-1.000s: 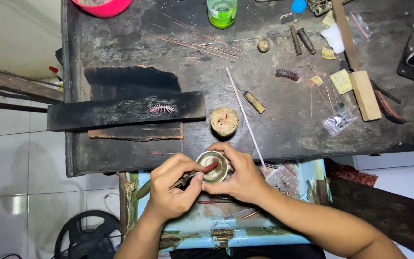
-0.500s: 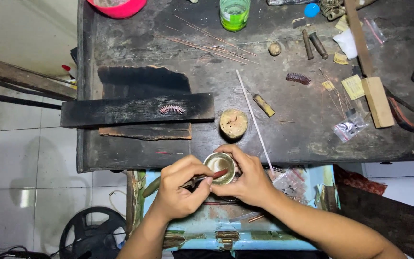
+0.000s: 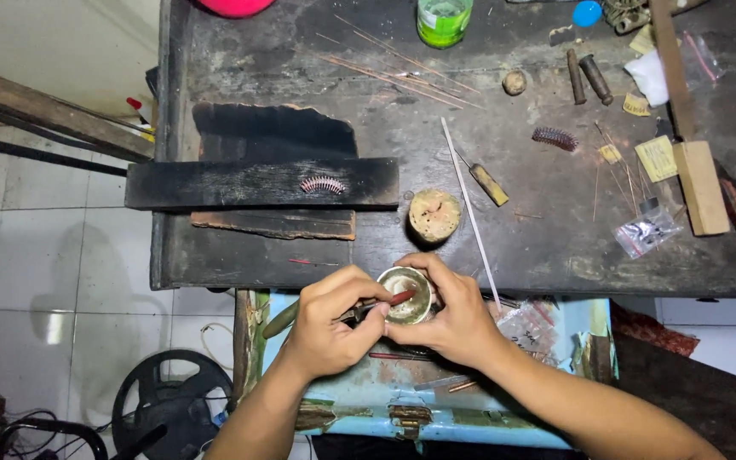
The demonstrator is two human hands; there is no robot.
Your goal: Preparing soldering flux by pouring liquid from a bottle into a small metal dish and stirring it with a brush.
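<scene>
My right hand [image 3: 453, 319] cups a small round metal container [image 3: 405, 294] just below the front edge of the dark workbench [image 3: 521, 247]. My left hand [image 3: 330, 328] pinches a thin tool with a red tip [image 3: 381, 305], whose tip rests over the container's rim. Both hands meet above a worn light-blue box [image 3: 436, 400]. A short round wooden stump [image 3: 434, 215] stands on the bench right above the hands.
A black wooden plank [image 3: 240, 183] carries a small coiled spring [image 3: 323, 184]. A long thin white rod [image 3: 470, 213], a small screwdriver [image 3: 487, 183], thin wires [image 3: 393, 72], a green bottle [image 3: 443, 19], wooden blocks [image 3: 698, 196] and small plastic bags [image 3: 647, 232] lie on the bench. Below left sits a black wheel [image 3: 168, 409].
The view has shifted slightly, so the bench sits further right in the picture. My hands stay together on the container, with the tool tip still at its rim.
</scene>
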